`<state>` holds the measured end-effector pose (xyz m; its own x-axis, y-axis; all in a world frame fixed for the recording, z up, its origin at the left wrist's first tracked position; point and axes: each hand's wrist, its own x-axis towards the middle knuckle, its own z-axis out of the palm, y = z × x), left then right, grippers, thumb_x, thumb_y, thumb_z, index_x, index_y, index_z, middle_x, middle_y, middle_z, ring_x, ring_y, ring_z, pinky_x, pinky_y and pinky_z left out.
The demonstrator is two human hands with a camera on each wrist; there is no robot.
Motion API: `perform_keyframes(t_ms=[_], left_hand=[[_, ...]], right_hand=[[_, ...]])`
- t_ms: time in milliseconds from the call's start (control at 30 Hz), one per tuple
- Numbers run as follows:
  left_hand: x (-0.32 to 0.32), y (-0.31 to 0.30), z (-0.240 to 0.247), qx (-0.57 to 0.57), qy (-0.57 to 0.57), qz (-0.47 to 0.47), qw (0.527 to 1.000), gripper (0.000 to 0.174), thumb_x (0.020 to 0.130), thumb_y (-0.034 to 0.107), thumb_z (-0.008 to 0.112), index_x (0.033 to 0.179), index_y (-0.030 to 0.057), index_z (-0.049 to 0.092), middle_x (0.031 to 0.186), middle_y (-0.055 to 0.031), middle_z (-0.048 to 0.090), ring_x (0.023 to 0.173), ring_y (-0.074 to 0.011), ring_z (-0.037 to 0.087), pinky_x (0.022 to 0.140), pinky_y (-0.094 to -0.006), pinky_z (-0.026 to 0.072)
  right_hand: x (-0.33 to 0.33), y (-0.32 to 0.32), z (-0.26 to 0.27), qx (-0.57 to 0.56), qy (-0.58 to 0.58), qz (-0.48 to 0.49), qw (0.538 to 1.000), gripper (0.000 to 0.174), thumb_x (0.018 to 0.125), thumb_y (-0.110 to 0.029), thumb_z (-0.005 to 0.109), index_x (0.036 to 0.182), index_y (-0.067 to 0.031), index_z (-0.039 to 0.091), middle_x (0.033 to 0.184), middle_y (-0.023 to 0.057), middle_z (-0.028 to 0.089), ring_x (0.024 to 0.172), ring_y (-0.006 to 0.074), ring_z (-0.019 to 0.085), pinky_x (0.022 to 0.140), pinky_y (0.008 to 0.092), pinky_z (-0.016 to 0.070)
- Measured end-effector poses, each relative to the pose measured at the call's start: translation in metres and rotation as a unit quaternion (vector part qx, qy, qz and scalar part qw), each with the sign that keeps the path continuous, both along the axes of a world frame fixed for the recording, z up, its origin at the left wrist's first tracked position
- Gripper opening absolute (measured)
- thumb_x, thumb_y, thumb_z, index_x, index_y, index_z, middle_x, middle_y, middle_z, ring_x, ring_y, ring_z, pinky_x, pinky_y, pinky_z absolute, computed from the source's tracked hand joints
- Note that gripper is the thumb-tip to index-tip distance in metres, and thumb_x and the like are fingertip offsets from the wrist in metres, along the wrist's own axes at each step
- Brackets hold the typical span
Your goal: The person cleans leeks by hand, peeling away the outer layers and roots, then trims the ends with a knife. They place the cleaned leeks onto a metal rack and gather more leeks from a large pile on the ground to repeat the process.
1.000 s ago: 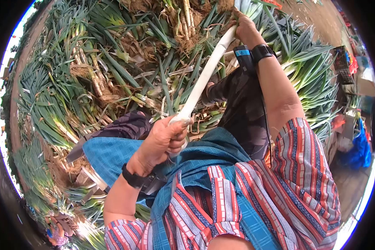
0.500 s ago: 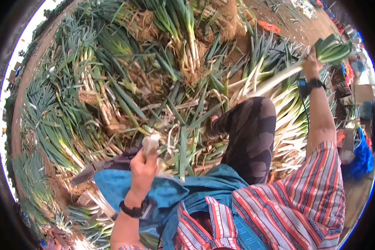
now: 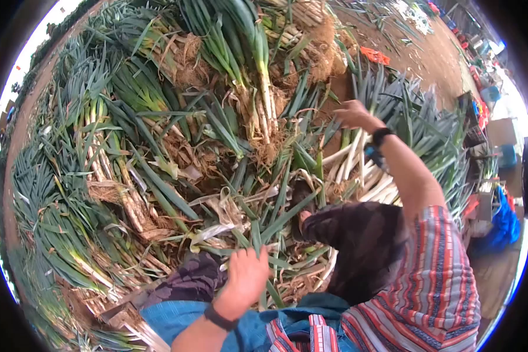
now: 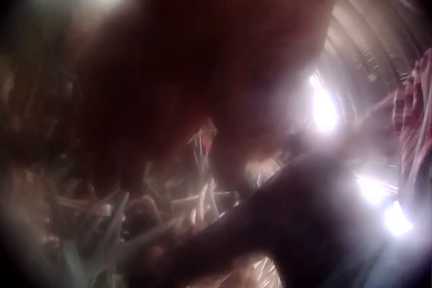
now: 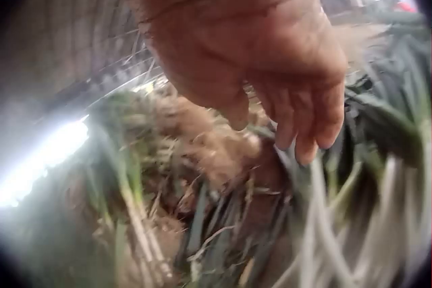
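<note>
My left hand [image 3: 247,274] is over the lap, above loose green leaves and pale peelings [image 3: 223,214]; its fingers point down and no leek shows in it. In the left wrist view that hand [image 4: 216,51] is dark and blurred. Out ahead at the right, my right hand [image 3: 356,115] hangs with relaxed fingers and nothing in them, beside a pile of white-stemmed leeks [image 3: 358,167]. The right wrist view has the right hand [image 5: 263,58] with its fingers drooping above the leek stems [image 5: 324,227].
Unpeeled leeks with roots [image 3: 264,111] lie ahead, and more bundles [image 3: 94,146] cover the left side. A red scrap [image 3: 374,56] lies on the soil. Crates [image 3: 474,120] and a blue bag [image 3: 503,220] stand at the right. A bent knee [image 3: 358,246] is between the hands.
The right hand has let go of the white-stemmed leek after carrying it to the right, and has come back inward. The left hand has dropped the pale peelings and moved slightly right.
</note>
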<state>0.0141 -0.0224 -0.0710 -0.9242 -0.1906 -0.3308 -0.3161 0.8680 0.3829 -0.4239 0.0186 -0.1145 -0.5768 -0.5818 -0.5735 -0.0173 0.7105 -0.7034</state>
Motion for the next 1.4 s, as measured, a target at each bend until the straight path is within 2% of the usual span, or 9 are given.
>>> perform_keyframes(t_ms=[167, 267, 367, 500, 667, 767, 900, 1200, 1400], left_hand=[[0.014, -0.030, 0.001, 0.147, -0.097, 0.048, 0.983, 0.060, 0.075, 0.031, 0.072, 0.124, 0.0023, 0.052, 0.094, -0.0122, 0.059, 0.090, -0.0305, 0.057, 0.076, -0.0414, 0.0464], [0.006, -0.044, 0.010, 0.061, -0.076, 0.063, 0.993, 0.059, 0.076, 0.031, 0.071, 0.124, 0.0021, 0.052, 0.097, -0.0123, 0.059, 0.091, -0.0295, 0.058, 0.077, -0.0398, 0.0465], [0.014, -0.042, 0.006, 0.060, -0.125, 0.078, 0.987, 0.055, 0.072, 0.015, 0.066, 0.125, 0.0034, 0.052, 0.117, -0.0173, 0.055, 0.107, -0.0333, 0.054, 0.089, -0.0398, 0.0456], [0.019, -0.042, 0.008, 0.070, -0.077, 0.063, 0.993, 0.054, 0.071, 0.015, 0.066, 0.123, 0.0023, 0.054, 0.109, -0.0163, 0.057, 0.096, -0.0302, 0.056, 0.083, -0.0389, 0.0463], [0.012, -0.039, 0.014, 0.062, -0.048, 0.076, 0.994, 0.052, 0.071, 0.014, 0.065, 0.120, 0.0025, 0.055, 0.101, -0.0138, 0.058, 0.092, -0.0282, 0.055, 0.081, -0.0388, 0.0463], [0.007, -0.037, 0.014, 0.046, -0.058, 0.074, 0.995, 0.050, 0.071, 0.015, 0.064, 0.118, 0.0016, 0.055, 0.099, -0.0136, 0.058, 0.090, -0.0279, 0.055, 0.079, -0.0389, 0.0467], [0.002, -0.038, 0.006, 0.061, -0.078, 0.052, 0.994, 0.052, 0.077, 0.027, 0.067, 0.121, 0.0018, 0.054, 0.092, -0.0131, 0.059, 0.087, -0.0284, 0.058, 0.075, -0.0393, 0.0469], [-0.032, -0.084, -0.003, 0.064, 0.119, 0.118, 0.984, 0.067, 0.081, 0.035, 0.068, 0.130, -0.0038, 0.044, 0.112, -0.0229, 0.057, 0.100, -0.0363, 0.057, 0.083, -0.0412, 0.0484], [-0.071, -0.106, 0.002, 0.425, 0.202, 0.442, 0.764, 0.054, 0.088, 0.030, 0.066, 0.128, -0.0015, 0.048, 0.121, -0.0166, 0.056, 0.105, -0.0256, 0.057, 0.088, -0.0342, 0.0468]], right_hand=[[0.063, -0.136, -0.098, 0.088, 0.039, 0.073, 0.993, 0.048, 0.085, -0.038, 0.067, 0.112, 0.0008, 0.058, 0.097, 0.0129, 0.065, 0.083, 0.0224, 0.065, 0.065, 0.0346, 0.0559], [0.080, -0.171, -0.166, 0.113, 0.578, 0.446, 0.674, 0.021, 0.086, -0.016, 0.056, 0.103, -0.0053, 0.059, 0.082, 0.0096, 0.062, 0.077, 0.0250, 0.063, 0.063, 0.0394, 0.0492], [0.107, -0.188, -0.181, 0.127, 0.447, 0.125, 0.877, 0.034, 0.081, -0.016, 0.057, 0.112, -0.0042, 0.057, 0.100, 0.0176, 0.059, 0.084, 0.0326, 0.062, 0.067, 0.0388, 0.0494], [0.099, -0.185, -0.184, 0.075, 0.435, 0.220, 0.870, 0.030, 0.085, -0.015, 0.054, 0.114, -0.0068, 0.059, 0.104, 0.0198, 0.058, 0.086, 0.0324, 0.061, 0.073, 0.0370, 0.0509], [0.072, -0.189, -0.170, 0.053, -0.149, -0.162, 0.974, 0.039, 0.086, -0.018, 0.062, 0.125, -0.0145, 0.057, 0.107, 0.0065, 0.061, 0.094, 0.0192, 0.061, 0.077, 0.0344, 0.0507], [0.080, -0.168, -0.163, -0.070, 0.184, 0.204, 0.959, 0.071, 0.068, -0.004, 0.079, 0.132, -0.0171, 0.051, 0.113, 0.0091, 0.060, 0.098, 0.0237, 0.060, 0.087, 0.0362, 0.0520], [0.106, -0.179, -0.141, -0.174, -0.107, -0.193, 0.960, 0.037, 0.075, -0.014, 0.074, 0.108, -0.0072, 0.060, 0.083, 0.0065, 0.061, 0.069, 0.0185, 0.057, 0.060, 0.0314, 0.0474], [0.216, -0.092, -0.076, -0.048, 0.220, 0.081, 0.971, 0.046, 0.076, -0.028, 0.066, 0.102, 0.0006, 0.042, 0.078, 0.0232, 0.062, 0.071, 0.0414, 0.062, 0.066, 0.0482, 0.0507], [0.325, 0.022, 0.003, -0.034, 0.116, 0.192, 0.974, 0.051, 0.078, -0.036, 0.066, 0.098, 0.0028, 0.039, 0.071, 0.0256, 0.060, 0.072, 0.0461, 0.060, 0.065, 0.0511, 0.0481]])
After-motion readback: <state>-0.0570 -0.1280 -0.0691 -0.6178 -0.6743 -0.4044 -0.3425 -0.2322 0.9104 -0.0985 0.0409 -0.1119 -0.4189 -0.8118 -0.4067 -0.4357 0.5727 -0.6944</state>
